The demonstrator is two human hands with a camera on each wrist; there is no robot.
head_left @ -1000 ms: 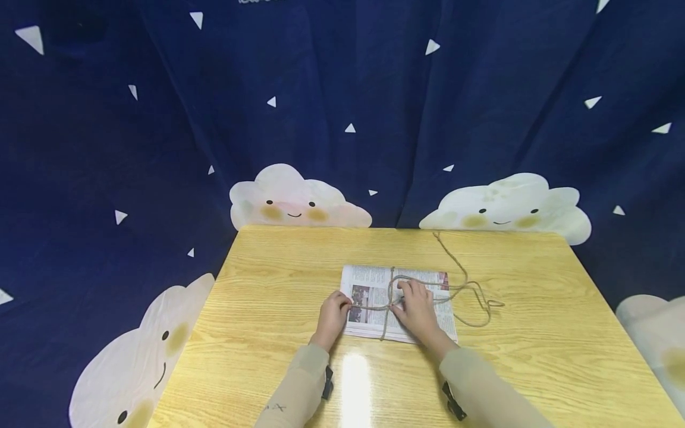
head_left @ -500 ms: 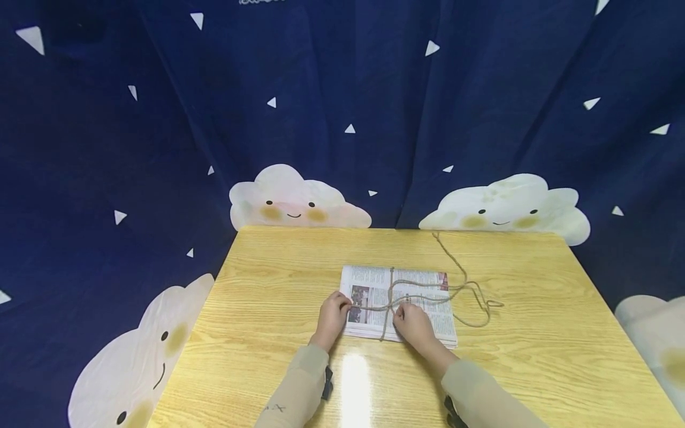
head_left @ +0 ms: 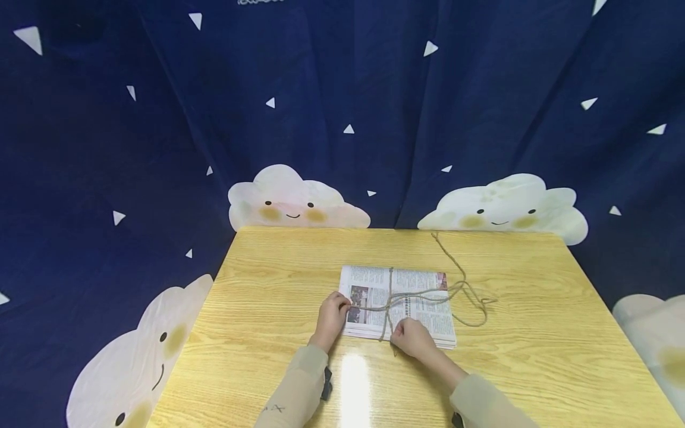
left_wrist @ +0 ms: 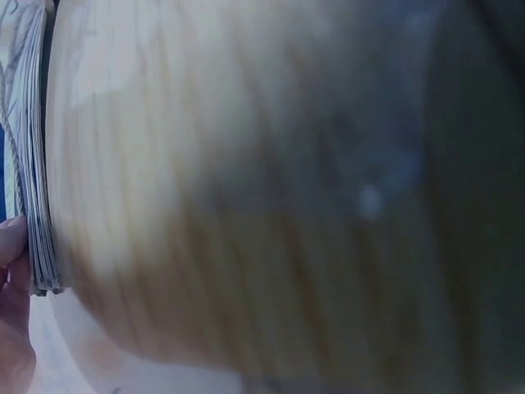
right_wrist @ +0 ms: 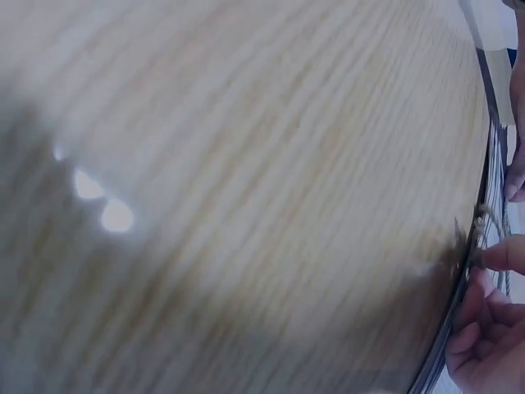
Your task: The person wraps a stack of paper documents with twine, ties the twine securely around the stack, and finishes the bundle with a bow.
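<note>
A flat stack of folded newspapers [head_left: 428,315] lies on the wooden table with a thin brown rope [head_left: 423,294] crossed over its top. At the stack's left edge my left hand [head_left: 330,318] pinches the rope where it runs leftward from the crossing. My right hand [head_left: 416,339] is at the near edge, pinching a strand drawn down from the crossing; a short end pokes out below its fingers. In the right wrist view, thumb and fingertips of the right hand [right_wrist: 492,328] meet on the rope beside the layered paper edges. The left wrist view shows the left fingers [left_wrist: 12,242] against the stack's corner.
Loose loops of rope trail off the stack's right side, one end reaching toward the table's [head_left: 278,267] far edge. Behind the table hangs a dark blue curtain [head_left: 342,77] with white triangles and smiling clouds.
My right hand has gone from the crossing to the stack's near edge, pulling the strand with it. The loop on top has shrunk and the right-hand loops have drawn in. The left hand stays put.
</note>
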